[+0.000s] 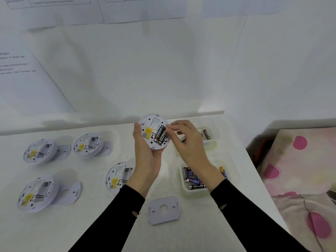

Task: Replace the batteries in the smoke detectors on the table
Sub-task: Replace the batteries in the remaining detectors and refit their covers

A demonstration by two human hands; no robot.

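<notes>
My left hand [145, 151] holds a round white smoke detector [151, 124] above the table, back side facing me. Two black batteries [160, 134] sit in its compartment. The thumb and forefinger of my right hand [187, 140] pinch the right end of those batteries. Several other white detectors lie open on the table: one at the far left [39, 150], one beside it [87, 145], one at the near left [37, 193] and one [118, 176] partly hidden by my left wrist.
A loose white mounting plate [164, 209] lies between my forearms. A clear tray [231, 171] of mixed batteries sits under my right wrist; a second tray [209, 133] with a few batteries is behind it. The table's right edge borders a pink-patterned cloth [300, 170].
</notes>
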